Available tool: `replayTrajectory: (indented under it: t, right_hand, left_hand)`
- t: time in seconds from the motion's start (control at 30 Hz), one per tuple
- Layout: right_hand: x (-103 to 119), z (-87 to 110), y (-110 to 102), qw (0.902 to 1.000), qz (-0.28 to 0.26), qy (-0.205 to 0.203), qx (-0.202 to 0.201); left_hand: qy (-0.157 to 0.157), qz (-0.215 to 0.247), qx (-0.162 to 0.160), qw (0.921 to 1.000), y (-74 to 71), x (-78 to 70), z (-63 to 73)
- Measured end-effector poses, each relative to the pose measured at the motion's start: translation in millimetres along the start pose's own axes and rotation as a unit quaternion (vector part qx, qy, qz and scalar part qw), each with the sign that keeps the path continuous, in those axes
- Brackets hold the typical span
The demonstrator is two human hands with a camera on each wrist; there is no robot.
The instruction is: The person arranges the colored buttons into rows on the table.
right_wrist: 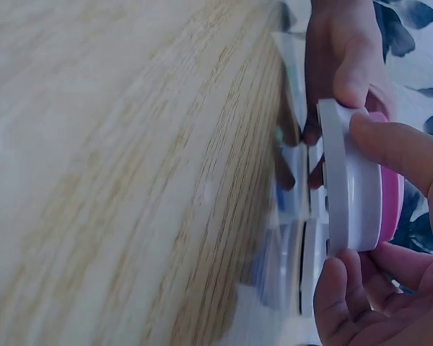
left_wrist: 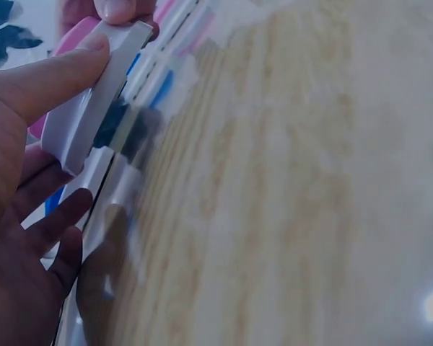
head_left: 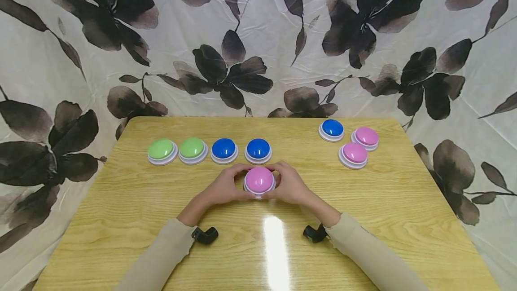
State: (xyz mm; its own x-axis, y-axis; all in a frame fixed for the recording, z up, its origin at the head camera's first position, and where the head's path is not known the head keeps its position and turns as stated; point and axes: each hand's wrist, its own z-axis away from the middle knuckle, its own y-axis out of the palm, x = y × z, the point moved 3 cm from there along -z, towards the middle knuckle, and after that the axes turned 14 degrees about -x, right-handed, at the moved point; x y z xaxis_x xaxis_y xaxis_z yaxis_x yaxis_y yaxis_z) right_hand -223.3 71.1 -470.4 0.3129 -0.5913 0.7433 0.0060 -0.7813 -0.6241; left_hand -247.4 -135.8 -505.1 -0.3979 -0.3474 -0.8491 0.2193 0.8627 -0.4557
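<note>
Both hands on one part. My left hand (head_left: 226,187) and right hand (head_left: 291,187) grip the same pink button (head_left: 259,179) from opposite sides, thumbs on the near side of its white base, other fingers curled round toward the far side. Wrist views show a gap under the base, so it's held just above the worktop (head_left: 161,237), dome up.

Position: mid-worktop, just in front of the right-hand blue button (head_left: 257,148) of the row. Row, left to right: green button (head_left: 160,149), second green button (head_left: 191,147), blue button (head_left: 223,148), then that one. All dome up, side by side.

Off to the right, a loose group: far blue button (head_left: 332,127) at the back, rear pink button (head_left: 366,136), front pink button (head_left: 354,152) nearest me.

Beige sleeves (head_left: 163,253) on both arms, black curved piece (head_left: 206,236) at each cuff. Floral cloth (head_left: 282,71) behind the worktop.
</note>
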Motion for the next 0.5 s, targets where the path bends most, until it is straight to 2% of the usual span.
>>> replayTrajectory:
  t: [0.13,0.37,0.5]
  right_hand:
    - [0,-1.5,2,1.0000,-0.002,0.000,0.004]
    - [2,-3.2,4,0.9998,-0.016,0.006,0.006]
    - [1,-4.3,5,0.9998,-0.013,0.009,0.007]
  left_hand:
    - [-0.003,-0.003,-0.003,1.0000,-1.7,-4.4,0.4]
    - [-0.007,0.002,0.009,0.9999,-11.7,-35.4,2.5]
    - [-0.012,0.006,0.014,0.9998,-12.9,-37.8,2.1]
